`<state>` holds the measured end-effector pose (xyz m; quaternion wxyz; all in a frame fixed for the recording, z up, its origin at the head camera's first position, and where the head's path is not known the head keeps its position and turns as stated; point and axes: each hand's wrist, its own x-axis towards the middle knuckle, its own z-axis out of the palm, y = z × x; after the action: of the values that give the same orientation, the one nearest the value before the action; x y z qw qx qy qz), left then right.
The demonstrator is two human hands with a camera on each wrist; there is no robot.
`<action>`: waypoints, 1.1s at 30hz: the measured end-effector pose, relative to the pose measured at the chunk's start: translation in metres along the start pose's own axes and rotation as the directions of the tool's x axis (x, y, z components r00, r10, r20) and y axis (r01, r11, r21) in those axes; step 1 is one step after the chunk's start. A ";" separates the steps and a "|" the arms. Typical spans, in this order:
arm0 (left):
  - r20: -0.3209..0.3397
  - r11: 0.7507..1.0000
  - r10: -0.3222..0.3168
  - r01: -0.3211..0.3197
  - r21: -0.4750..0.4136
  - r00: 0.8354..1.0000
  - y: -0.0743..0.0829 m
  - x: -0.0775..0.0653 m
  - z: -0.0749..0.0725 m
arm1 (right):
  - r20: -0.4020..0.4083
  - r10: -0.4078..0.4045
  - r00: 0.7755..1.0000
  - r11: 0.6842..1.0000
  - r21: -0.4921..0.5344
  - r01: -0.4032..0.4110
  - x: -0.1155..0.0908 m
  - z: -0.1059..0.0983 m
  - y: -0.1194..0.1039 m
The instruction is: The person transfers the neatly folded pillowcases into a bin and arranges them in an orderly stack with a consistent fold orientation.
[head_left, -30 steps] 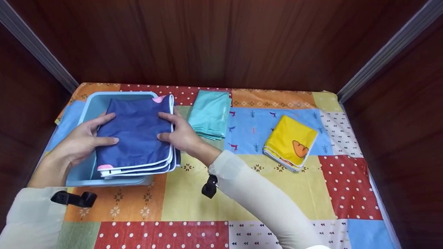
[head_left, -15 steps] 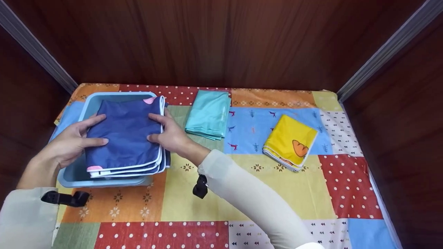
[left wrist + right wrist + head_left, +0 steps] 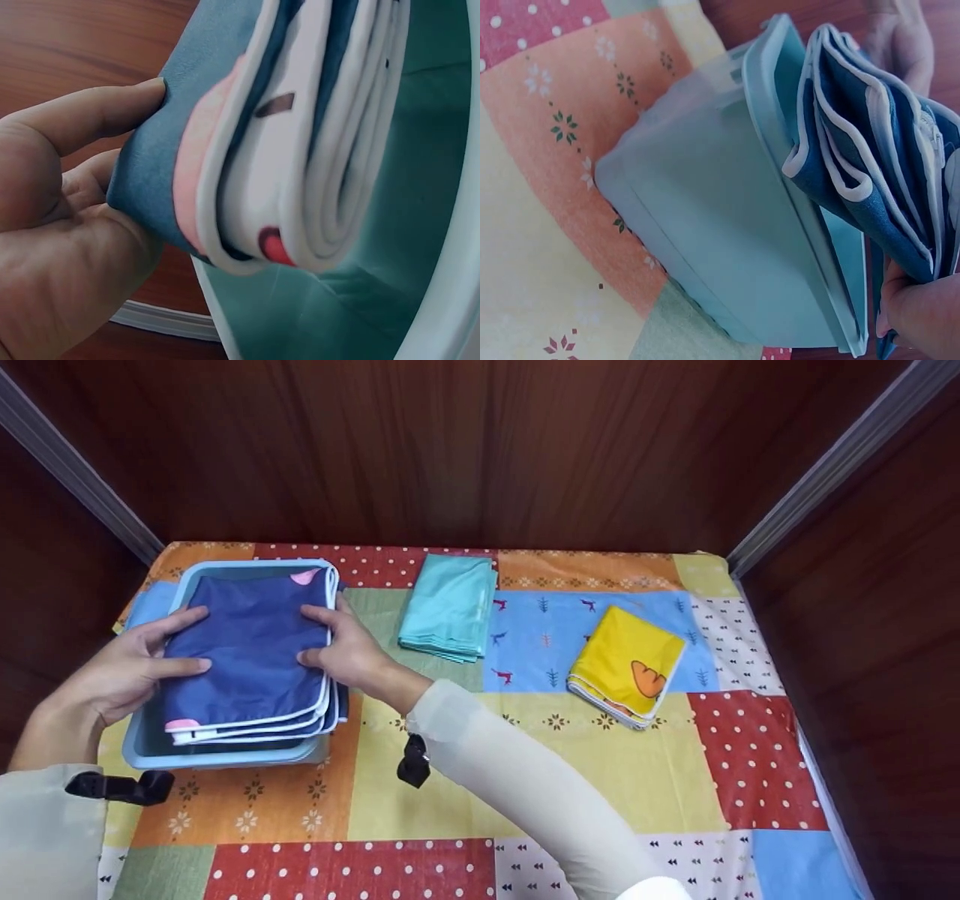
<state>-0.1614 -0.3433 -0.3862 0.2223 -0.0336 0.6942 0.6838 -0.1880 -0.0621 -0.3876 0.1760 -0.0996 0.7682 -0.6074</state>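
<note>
Folded navy cloth (image 3: pixel 247 652) was held over the blue bin (image 3: pixel 225 760)

We saw the left grip (image 3: pixel 124 675) and the right grip (image 3: pixel 351 654) grasping opposite sides of the navy cloth, a thumb and finger of each showing on its upper face. We could not tell whether it touched the blue bin. Farther right on the patchwork-covered surface (image 3: pixel 420 795) lay a folded teal cloth (image 3: pixel 448 607), then a yellow cloth (image 3: pixel 619 649).
</note>
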 end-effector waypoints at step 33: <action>-0.003 0.997 0.051 -0.051 -0.058 0.999 -0.016 0.006 -0.039 | -0.003 0.066 0.998 0.998 -0.001 -0.066 0.011 0.025 -0.003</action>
<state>-0.1714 -0.3808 -0.4041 0.2031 -0.0230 0.6747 0.7092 -0.1890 -0.0892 -0.3915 0.1945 -0.0734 0.7718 -0.6010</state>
